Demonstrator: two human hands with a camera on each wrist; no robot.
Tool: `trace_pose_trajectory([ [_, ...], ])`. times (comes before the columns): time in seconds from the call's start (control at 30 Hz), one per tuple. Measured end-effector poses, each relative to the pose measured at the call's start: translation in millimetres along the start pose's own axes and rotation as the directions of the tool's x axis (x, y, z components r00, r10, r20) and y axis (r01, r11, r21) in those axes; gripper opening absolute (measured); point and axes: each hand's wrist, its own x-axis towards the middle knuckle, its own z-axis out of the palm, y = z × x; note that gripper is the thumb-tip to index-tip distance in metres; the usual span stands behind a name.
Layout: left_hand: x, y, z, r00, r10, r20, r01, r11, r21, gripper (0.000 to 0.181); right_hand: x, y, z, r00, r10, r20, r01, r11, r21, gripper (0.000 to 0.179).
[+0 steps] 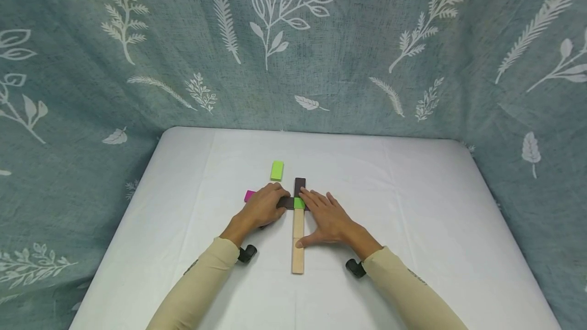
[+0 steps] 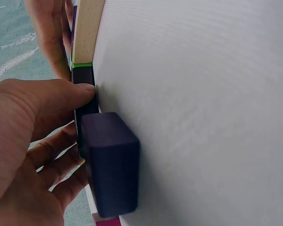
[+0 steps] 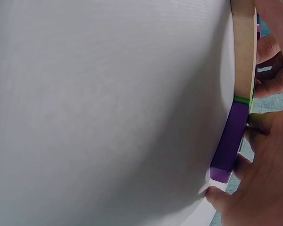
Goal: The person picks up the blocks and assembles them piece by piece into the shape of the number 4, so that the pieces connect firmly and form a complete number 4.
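On the white table, flat blocks form a cross around a small green square (image 1: 299, 202). My left hand (image 1: 265, 204) pinches the black block (image 2: 83, 75) on the cross's left side, thumb on its near side. My right hand (image 1: 329, 220) lies over the right arm with fingers fairly straight; a purple block (image 3: 229, 141) shows beside them in the right wrist view. Its fingertips touch the dark block (image 1: 300, 185) at the far end. The right thumb rests by two light wooden blocks (image 1: 298, 261) that run towards me. My right hand hides most of the right arm.
A lime-green block (image 1: 277, 170) lies beyond the left hand. Partly behind that hand is a magenta block (image 1: 249, 195). A dark blue block (image 2: 114, 165) stands close to the left wrist camera. A patterned teal cloth (image 1: 293, 85) hangs around the table.
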Motion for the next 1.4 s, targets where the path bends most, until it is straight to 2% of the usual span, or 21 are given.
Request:
trace_pose_trajectory([
  [0.53,0.0,-2.0,-0.2,1.0,0.019,-0.006,-0.02,1.0,-0.009,0.038,-0.1,0,-1,1.0,-0.002,0.004,0.002,1.0,0.008,0.134],
  [0.83,-1.7,-1.8,-1.7,1.0,0.017,0.003,-0.017,1.0,-0.011,0.047,0.0,-1,-1,1.0,0.002,0.006,-0.002,1.0,-0.005,0.133],
  [1.0,-5.4,-3.0,-2.9,1.0,0.015,-0.001,-0.015,1.0,-0.021,0.051,-0.1,0,0,1.0,0.005,0.008,-0.005,1.0,-0.004,0.134],
  [1.17,-10.0,-5.5,-7.0,0.999,0.003,-0.033,-0.004,0.999,-0.037,0.051,1.2,0,1,1.0,0.009,0.008,-0.009,1.0,0.0,0.135],
  [1.4,-21.1,-7.8,-15.3,0.998,-0.031,-0.047,0.03,0.999,-0.02,0.046,1.8,-2,-1,1.0,0.01,0.009,-0.01,1.0,0.011,0.135],
])
